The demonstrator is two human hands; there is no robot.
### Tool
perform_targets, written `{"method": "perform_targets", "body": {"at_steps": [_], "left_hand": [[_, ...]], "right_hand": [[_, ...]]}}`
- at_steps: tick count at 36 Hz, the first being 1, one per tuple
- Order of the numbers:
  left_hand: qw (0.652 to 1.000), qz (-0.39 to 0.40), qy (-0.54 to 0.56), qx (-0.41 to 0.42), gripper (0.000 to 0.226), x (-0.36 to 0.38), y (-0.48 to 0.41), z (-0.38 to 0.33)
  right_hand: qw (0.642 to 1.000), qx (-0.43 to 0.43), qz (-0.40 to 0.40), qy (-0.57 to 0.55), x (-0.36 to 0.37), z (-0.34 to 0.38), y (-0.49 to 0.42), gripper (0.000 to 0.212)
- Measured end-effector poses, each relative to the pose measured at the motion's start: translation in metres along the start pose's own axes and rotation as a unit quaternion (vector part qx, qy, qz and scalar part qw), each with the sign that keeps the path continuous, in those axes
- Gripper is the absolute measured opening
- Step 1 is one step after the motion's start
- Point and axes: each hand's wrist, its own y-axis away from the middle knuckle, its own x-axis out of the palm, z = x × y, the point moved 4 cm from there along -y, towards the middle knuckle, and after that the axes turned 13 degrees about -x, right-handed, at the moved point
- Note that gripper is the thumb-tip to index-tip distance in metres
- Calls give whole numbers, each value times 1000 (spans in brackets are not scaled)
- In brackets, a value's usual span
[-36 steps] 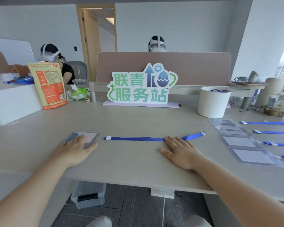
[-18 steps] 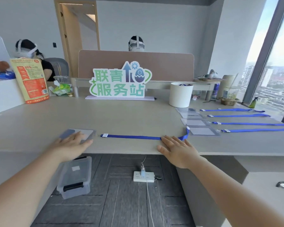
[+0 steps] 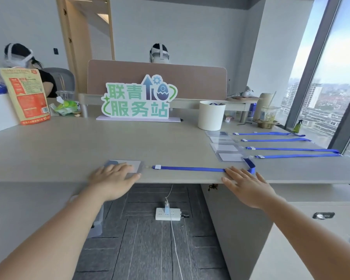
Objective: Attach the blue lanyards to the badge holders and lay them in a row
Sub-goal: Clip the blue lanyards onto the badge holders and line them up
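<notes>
The blue lanyard (image 3: pixel 190 169) lies along the near edge of the tabletop (image 3: pixel 69 150). Its long axis runs left to right, and its white clip end points left at the badge holder (image 3: pixel 136 165) just beside it. The left hand (image 3: pixel 113 176) presses flat on that holder and the right hand (image 3: pixel 245 184) lies flat on the lanyard's right end, each grip wide with straight fingers.

The hands (image 3: pixel 113 176) (image 3: pixel 245 182) dragged badge holder (image 3: pixel 132 164) and lanyard (image 3: pixel 190 169) toward desk (image 3: pixel 49 168) edge.

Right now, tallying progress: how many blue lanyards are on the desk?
5 lanyards: four in a row at right, one along the front edge. The white tub may hide more.
</notes>
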Motion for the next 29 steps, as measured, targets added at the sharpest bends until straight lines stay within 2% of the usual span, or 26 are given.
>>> {"method": "perform_targets", "body": {"at_steps": [9, 17, 24, 29], "left_hand": [[997, 2, 25, 71, 60, 6, 35, -94], [995, 6, 37, 95, 59, 13, 53, -175], [994, 11, 37, 103, 62, 21, 63, -242], [994, 18, 38, 105, 61, 26, 72, -284]], "right_hand": [[997, 77, 11, -6, -6, -94, 37, 55], [995, 95, 34, 28, -16, -174, 51, 48], [991, 125, -9, -38, -23, -239, 61, 54], [990, 131, 0, -47, -28, -282, 67, 51]]}}
